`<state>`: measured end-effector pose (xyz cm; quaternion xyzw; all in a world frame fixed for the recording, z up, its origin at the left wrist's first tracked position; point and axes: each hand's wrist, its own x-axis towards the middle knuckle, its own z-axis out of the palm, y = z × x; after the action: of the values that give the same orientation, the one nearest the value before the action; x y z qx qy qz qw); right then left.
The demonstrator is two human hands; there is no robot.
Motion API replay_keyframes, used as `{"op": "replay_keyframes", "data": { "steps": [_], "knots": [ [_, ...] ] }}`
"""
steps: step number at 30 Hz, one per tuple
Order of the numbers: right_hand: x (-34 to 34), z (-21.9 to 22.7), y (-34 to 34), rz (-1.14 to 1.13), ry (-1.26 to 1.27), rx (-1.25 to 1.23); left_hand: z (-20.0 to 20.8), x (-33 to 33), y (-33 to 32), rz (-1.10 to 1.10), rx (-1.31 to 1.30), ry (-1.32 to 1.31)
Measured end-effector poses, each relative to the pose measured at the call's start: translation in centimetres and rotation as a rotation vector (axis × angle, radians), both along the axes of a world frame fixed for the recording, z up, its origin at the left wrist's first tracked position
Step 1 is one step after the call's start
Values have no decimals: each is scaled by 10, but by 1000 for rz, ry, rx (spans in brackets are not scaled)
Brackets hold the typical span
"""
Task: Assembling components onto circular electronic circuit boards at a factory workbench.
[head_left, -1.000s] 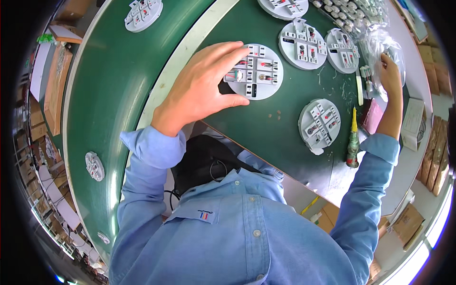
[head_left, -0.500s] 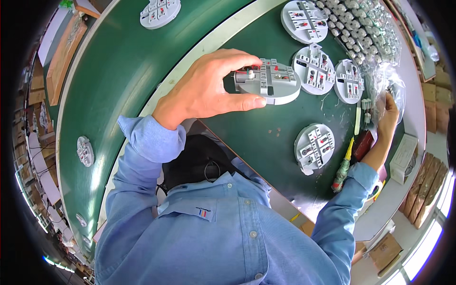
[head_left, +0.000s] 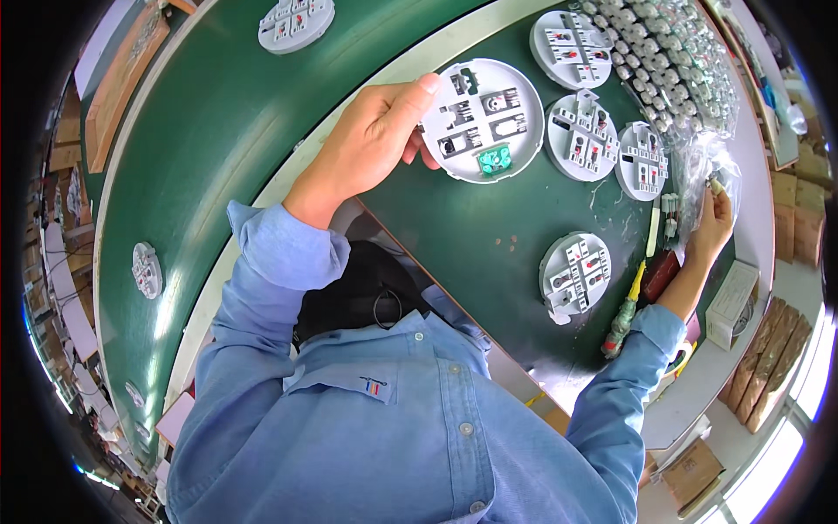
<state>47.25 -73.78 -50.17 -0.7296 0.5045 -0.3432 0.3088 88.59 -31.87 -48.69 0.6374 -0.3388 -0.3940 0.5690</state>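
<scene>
My left hand (head_left: 371, 131) grips the left rim of a round white plastic housing (head_left: 482, 122), thumb on the near face and fingers behind. Its hollow side faces me, with a small green circuit board (head_left: 494, 160) near the lower edge. At the right, my right hand (head_left: 711, 225) is closed at a clear plastic bag (head_left: 723, 166), a small part at its fingertips, too small to name. Between the hands lie similar round units with red and black bits: one at the top (head_left: 572, 50), two below it (head_left: 582, 135) (head_left: 642, 162), and one lower down (head_left: 576, 278).
Rows of small silver parts (head_left: 655, 61) fill the back right. A yellow-and-green screwdriver-like tool (head_left: 624, 323), a dark red block (head_left: 661, 278) and a white box (head_left: 731, 301) lie near my right forearm. On the green belt (head_left: 218, 131) at left sit more round units (head_left: 297, 24).
My left hand has turned the housing over, from its top side with red bits to its hollow underside, and raised it slightly. My right hand has shifted a little downward at the bag.
</scene>
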Motion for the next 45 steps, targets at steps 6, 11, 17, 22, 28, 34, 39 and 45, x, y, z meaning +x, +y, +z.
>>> {"op": "replay_keyframes", "data": {
  "steps": [6,11,17,22,28,34,39,45],
  "knots": [
    [4,-1,-2,3,-97,34,-6,0,7,-6,-35,47],
    [8,3,7,6,-123,29,-6,1,9,-14,-43,28],
    [21,10,21,-145,-169,38,-10,4,11,-33,-53,38],
    [11,4,11,-152,-150,23,-9,5,13,-27,-55,27],
    [10,3,14,-125,-160,30,-13,7,14,-22,-67,-50],
    [5,0,13,-83,-180,9,-14,5,15,-15,-89,-26],
    [3,-1,12,-87,-149,20,-14,8,14,-19,-83,-20],
    [5,-2,15,-68,-185,18,-14,10,13,-29,-68,-48]
  ]
}}
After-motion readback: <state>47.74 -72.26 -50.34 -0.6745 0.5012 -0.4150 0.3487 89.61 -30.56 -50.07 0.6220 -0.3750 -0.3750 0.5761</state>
